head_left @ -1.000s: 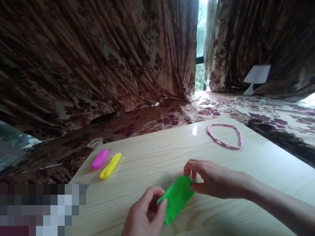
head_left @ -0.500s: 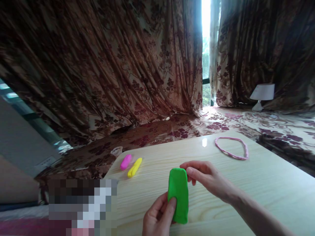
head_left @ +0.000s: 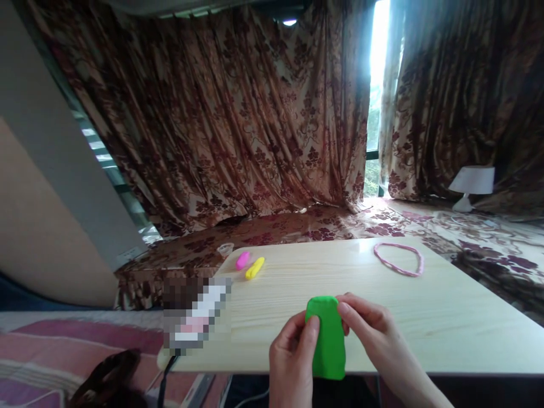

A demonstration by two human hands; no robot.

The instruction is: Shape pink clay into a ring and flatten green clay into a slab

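A flat, bright green slab of modelling clay (head_left: 329, 343) is held upright over the table's near edge. My left hand (head_left: 293, 348) pinches its left side, thumb on the front face and fingers behind. At the upper right edge, my right hand (head_left: 368, 323) grips the slab between thumb and fingers. On the table beyond lie a pink clay piece (head_left: 242, 260) and a yellow clay piece (head_left: 255, 268), side by side. A thin, twisted pink loop (head_left: 397, 270) rests at the far right of the table.
The light wooden table (head_left: 280, 300) is bordered at the back by a ledge with floral cloth (head_left: 331, 224). A small clear container (head_left: 225, 248) sits past the far left corner. A blurred-out object (head_left: 199, 311) with a black cable is at the left. A white lamp (head_left: 471, 181) stands far right.
The view has tilted up and shifted left. My left thumb has moved higher on the green clay, and my right hand now pinches its upper right edge more closely.
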